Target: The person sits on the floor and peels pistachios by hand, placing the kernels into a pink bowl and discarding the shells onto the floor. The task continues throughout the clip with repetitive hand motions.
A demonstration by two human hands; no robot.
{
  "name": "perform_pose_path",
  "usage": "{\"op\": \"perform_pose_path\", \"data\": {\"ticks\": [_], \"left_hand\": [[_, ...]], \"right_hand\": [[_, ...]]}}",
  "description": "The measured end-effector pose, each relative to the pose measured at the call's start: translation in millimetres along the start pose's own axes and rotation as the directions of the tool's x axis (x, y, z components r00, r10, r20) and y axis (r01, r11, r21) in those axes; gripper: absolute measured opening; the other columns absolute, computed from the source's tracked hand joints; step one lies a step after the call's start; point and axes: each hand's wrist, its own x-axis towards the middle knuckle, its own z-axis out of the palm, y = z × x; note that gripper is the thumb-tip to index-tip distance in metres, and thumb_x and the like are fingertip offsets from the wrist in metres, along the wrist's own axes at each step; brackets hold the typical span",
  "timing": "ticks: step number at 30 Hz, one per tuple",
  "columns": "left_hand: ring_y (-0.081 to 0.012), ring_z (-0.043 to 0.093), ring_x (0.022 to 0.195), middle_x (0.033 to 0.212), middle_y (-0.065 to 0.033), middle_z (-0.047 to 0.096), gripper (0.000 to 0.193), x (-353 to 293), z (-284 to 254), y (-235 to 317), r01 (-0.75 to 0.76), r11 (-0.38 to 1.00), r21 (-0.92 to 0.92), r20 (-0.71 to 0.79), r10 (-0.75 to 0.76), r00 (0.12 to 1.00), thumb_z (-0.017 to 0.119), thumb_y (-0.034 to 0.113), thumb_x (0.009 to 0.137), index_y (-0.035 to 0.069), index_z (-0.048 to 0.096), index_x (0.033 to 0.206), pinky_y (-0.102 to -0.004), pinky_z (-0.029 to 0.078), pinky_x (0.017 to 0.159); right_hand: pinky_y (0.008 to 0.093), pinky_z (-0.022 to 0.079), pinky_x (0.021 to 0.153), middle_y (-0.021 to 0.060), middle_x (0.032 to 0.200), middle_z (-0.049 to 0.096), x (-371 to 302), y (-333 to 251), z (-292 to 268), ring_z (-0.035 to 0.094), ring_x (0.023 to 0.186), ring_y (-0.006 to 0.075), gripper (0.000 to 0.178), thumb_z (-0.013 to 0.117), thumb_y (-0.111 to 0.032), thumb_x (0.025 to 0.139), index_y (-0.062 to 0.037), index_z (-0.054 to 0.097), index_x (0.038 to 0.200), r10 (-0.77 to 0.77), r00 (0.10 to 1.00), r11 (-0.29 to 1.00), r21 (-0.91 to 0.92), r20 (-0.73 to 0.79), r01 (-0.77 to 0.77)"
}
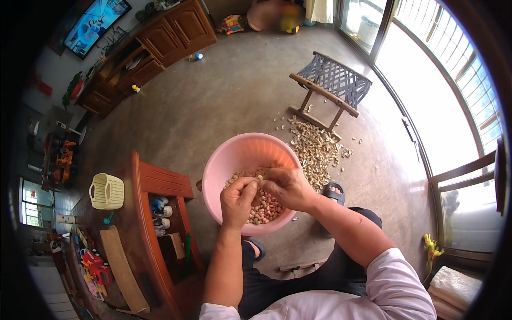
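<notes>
Above a pink plastic basin, my left hand and my right hand meet fingertip to fingertip. Both are closed in a pinch on a small pale peanut, mostly covered by the fingers. Shelled peanuts, pinkish and tan, lie in the bottom of the basin, partly hidden under my hands. On the floor just right of the basin spreads a heap of pale, split peanut shells.
A folding stool with a dark woven seat stands behind the shells. To my left is a reddish wooden table carrying a cream basket and toys. My sandaled feet flank the basin's near side. A sliding glass door lines the right.
</notes>
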Motion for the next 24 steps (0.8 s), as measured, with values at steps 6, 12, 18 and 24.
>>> {"op": "perform_pose_path", "data": {"ticks": [6,12,18,24], "left_hand": [[-0.0068,0.065,0.075,0.091,-0.0019,0.071,0.02,4,17,0,-0.144,0.987,-0.072,0.063,0.149,0.987,0.062,0.012,0.102,-0.001,0.071,0.114,-0.0218,0.056,0.064],[-0.0078,0.067,0.078,0.095,-0.0027,0.072,0.025,10,39,-1,-0.057,0.97,-0.238,0.137,0.092,0.986,0.059,0.015,0.104,0.0,0.068,0.121,-0.0216,0.057,0.068],[-0.0098,0.066,0.075,0.096,-0.0045,0.073,0.028,17,54,0,0.012,0.976,-0.219,0.286,0.052,0.957,0.058,0.013,0.103,-0.002,0.065,0.125,-0.0269,0.055,0.067],[-0.0335,0.069,0.093,0.105,-0.0157,0.07,0.036,22,12,-18,-0.196,0.627,0.754,0.251,0.001,0.968,0.072,0.015,0.083,0.004,0.069,0.117,-0.0438,0.055,0.081]], "right_hand": [[0.0388,0.052,0.068,0.0168,0.081,0.067,-2,3,-6,0.066,0.072,0.0285,0.022,0.065,-0.022,0.096,-0.0004,0.066,0.093,0.155,0.988,0.936,0.318,0.023,-0.154],[0.0418,0.053,0.066,0.0185,0.078,0.067,-8,-1,-28,0.067,0.07,0.0349,0.023,0.067,-0.024,0.094,-0.002,0.066,0.09,-0.007,0.998,1.0,-0.019,-0.063,0.006],[0.0434,0.053,0.065,0.0173,0.076,0.068,-8,1,-65,0.067,0.069,0.0361,0.024,0.068,-0.027,0.092,-0.0035,0.067,0.085,-0.032,0.99,0.925,-0.38,-0.136,-0.022],[0.0515,0.054,0.074,0.0211,0.088,0.069,-3,9,-96,0.069,0.082,0.0405,0.028,0.066,-0.03,0.09,-0.0026,0.061,0.093,0.27,0.937,0.687,-0.637,-0.221,-0.349]]}}
